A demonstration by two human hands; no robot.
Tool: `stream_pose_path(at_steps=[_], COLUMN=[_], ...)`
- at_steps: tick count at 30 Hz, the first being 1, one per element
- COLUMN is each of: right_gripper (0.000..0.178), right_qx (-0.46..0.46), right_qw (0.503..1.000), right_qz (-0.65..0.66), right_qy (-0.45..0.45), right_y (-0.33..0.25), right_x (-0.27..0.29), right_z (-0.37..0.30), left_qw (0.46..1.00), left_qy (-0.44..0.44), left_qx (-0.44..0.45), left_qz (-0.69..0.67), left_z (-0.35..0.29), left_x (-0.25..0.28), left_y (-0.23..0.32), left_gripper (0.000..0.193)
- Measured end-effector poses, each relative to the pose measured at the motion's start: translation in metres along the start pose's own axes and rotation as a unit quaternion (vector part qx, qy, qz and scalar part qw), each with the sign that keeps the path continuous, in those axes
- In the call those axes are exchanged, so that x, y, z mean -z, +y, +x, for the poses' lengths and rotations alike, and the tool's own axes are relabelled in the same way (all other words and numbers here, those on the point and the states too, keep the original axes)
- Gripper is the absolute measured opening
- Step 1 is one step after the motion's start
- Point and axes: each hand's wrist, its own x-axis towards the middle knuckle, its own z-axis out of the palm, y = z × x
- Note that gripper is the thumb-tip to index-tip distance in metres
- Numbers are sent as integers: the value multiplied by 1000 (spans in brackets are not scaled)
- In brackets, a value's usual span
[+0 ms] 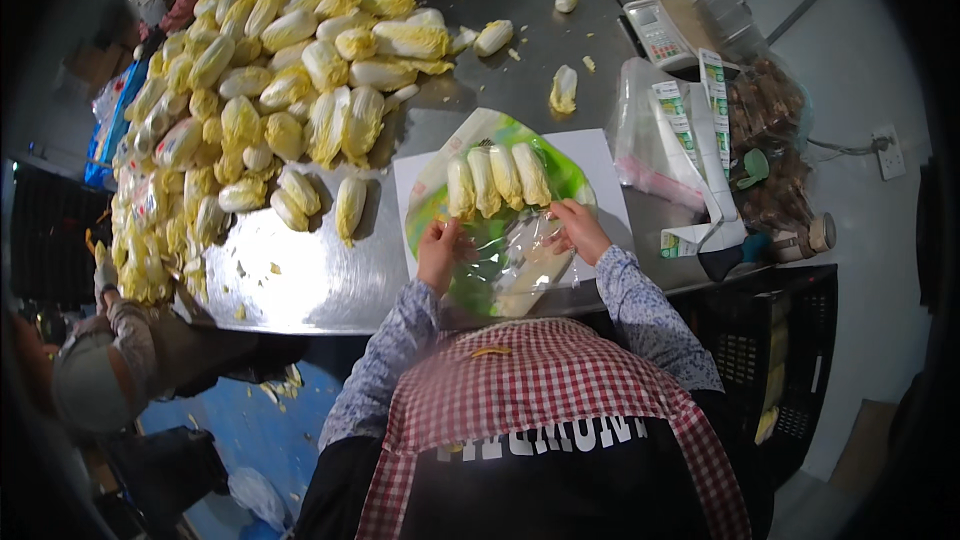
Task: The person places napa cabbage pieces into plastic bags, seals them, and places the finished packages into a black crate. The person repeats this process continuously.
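Side by side in a clear plastic bag (487,258) lie several small napa cabbages (505,178), pale white with yellow leaf tips. My left hand (440,252) pinches the near left part of the bag's film. On the other side my right hand (582,232) grips the film beside the rightmost cabbage, with its fingers closed. Loose film stretches between both hands, shiny with reflections. Underneath is a green and white patterned mat (430,202), which rests on a white sheet (614,210).
Loose cabbages (290,85) form a large heap on the left of the metal table (300,285). Stacked plastic bags (645,140), a label strip (708,155) and a scale (655,35) are at the right. Another person (120,340) works at the far left; black crates (790,340) stand lower right.
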Motion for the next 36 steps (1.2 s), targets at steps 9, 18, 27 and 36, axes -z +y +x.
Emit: stream_pose_path(at_steps=[9, 18, 27, 36], right_gripper=[16, 13, 12, 12], right_qx=[260, 218, 277, 308], right_qw=[878, 873, 805, 777], right_qz=[-401, -412, -513, -546], right_qy=[36, -145, -108, -67], right_y=[-3, 49, 51, 74], right_x=[-56, -124, -133, -135], right_z=[-55, -59, -74, -76], left_qw=[958, 960, 930, 918], left_qy=[-122, -170, -193, -186], left_qx=[161, 224, 285, 314], left_qz=[205, 2, -131, -155], left_z=[-70, -81, -81, -81], left_x=[46, 52, 51, 48], left_y=[-17, -23, -41, -37], left_gripper=[36, 27, 32, 33])
